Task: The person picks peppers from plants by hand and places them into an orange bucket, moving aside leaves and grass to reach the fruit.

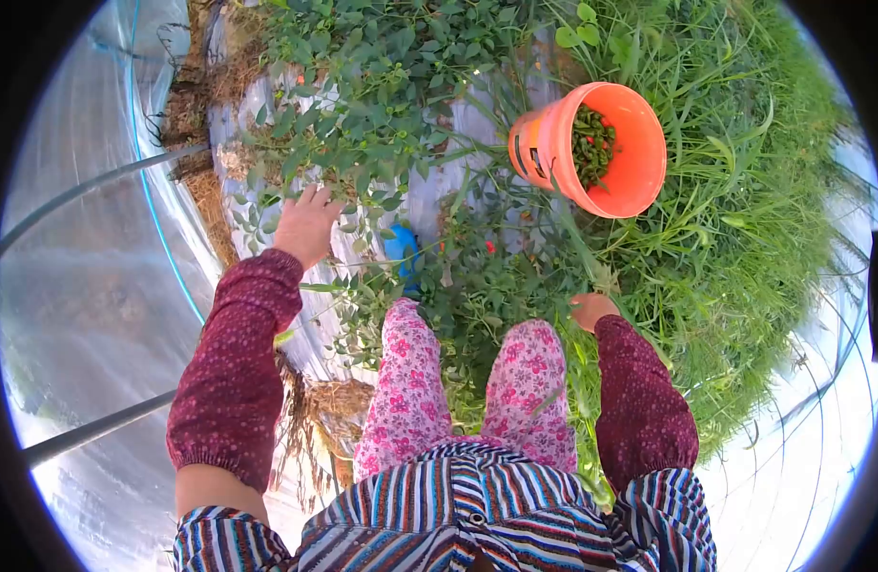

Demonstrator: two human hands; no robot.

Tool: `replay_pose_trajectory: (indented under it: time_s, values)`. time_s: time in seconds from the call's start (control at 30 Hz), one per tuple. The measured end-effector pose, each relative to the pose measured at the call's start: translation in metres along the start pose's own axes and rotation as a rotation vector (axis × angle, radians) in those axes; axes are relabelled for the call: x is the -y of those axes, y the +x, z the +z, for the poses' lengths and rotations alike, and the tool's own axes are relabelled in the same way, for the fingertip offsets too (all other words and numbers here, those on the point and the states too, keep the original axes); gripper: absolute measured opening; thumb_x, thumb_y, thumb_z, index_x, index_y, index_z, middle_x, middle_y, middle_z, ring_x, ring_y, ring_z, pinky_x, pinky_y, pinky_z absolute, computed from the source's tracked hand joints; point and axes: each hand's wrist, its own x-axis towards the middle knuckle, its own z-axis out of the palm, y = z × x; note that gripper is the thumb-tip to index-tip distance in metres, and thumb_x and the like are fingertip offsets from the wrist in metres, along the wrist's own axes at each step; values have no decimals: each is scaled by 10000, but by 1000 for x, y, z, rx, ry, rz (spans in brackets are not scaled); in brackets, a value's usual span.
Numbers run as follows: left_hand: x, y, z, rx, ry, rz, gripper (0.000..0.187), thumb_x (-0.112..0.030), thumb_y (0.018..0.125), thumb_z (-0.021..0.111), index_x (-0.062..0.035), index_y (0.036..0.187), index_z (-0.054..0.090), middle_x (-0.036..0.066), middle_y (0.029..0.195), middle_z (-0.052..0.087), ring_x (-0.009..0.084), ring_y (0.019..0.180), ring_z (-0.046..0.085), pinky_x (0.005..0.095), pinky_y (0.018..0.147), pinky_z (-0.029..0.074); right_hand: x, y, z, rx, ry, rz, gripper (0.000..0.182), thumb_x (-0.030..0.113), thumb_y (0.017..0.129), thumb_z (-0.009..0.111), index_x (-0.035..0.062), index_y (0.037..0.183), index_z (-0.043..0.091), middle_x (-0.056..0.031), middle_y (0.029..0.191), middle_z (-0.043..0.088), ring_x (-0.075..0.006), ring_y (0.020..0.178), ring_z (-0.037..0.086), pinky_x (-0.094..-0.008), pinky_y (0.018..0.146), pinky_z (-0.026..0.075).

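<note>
My left hand (307,224) reaches into the leaves of the pepper plants (382,105), its fingers stretched out and slightly apart, with nothing seen in them. Low at the right, my right hand (593,310) is beside green stems and a pale leaf (606,279). Its fingers look curled together, and leaves hide what they may hold. Beyond it an orange bucket (634,186) stands tilted in the view, holding small green and red peppers (592,143). A few red peppers (489,246) show among the plants between my hands.
Pale plastic sheeting (348,248) covers the ground under the plants. A blue thing (401,253), perhaps a shoe, shows ahead of my knee. Tall grass (734,229) grows at the right. Clear plastic film (86,276) with curved poles (105,195) rises at the left.
</note>
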Motion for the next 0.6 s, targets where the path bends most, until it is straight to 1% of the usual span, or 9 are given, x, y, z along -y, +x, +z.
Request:
replay_pose_trajectory:
  time_s: [0.07,0.13,0.23,0.27,0.33,0.37,0.43,0.47,0.6]
  values:
    - [-4,-8,4,4,-18,-1,371,-40,722,565,-104,1086,591,98,1194,490,265,1193,406,446,937,354,-2,-5,-5,-3,73,22,374,238,813,575,147,1176,582,-95,1194,569,-257,1035,572,-359,878,453]
    - [-15,-14,3,214,-61,-45,355,-36,736,566,-84,1088,575,125,1226,491,293,1226,388,466,977,348,0,-3,-2,10,149,27,399,244,814,583,138,1198,564,-105,1184,575,-244,1026,582,-344,873,457]
    - [-43,-15,-8,273,-56,-14,355,-45,743,552,-85,1095,569,136,1155,513,287,1166,437,468,950,365,-33,42,32,-33,388,-123,378,283,835,560,157,1191,567,-89,1164,598,-233,1029,583,-347,863,457]
    - [-47,-13,-3,271,-54,-24,355,-45,743,552,-85,1095,569,136,1155,513,287,1166,437,468,950,365,-17,37,23,-38,512,-104,367,270,836,562,146,1181,567,-84,1125,606,-217,997,586,-336,839,458]
    - [-56,-16,11,43,-71,65,322,-49,748,533,-57,1068,568,139,1096,523,288,1082,483,434,914,390,10,19,3,-46,845,-33,345,243,839,567,123,1162,568,-74,1048,623,-185,933,590,-314,790,460]
    - [-62,-13,11,54,-69,58,322,-49,748,533,-57,1068,568,139,1096,523,288,1082,483,434,914,390,18,14,-12,-55,967,-17,334,229,840,569,111,1152,569,-69,1009,631,-168,901,593,-303,766,461]
    - [-73,5,9,330,-256,143,304,-51,736,523,-13,1036,555,148,1095,523,301,1024,505,397,895,402,40,16,-37,-57,1093,-50,315,208,842,569,95,1136,570,-52,954,635,-143,855,591,-287,730,458]
    - [-81,7,16,349,-260,135,304,-51,736,523,-13,1036,555,148,1095,523,301,1024,505,397,895,402,52,18,-48,-47,1136,-68,307,200,844,567,90,1130,570,-40,938,632,-133,841,586,-283,719,455]
    - [-94,60,33,133,-148,222,300,-94,742,510,10,1022,540,152,1085,520,300,1065,478,362,908,397,95,62,-84,-12,1274,-223,261,166,840,575,77,1085,581,-8,907,625,-94,798,568,-258,691,442]
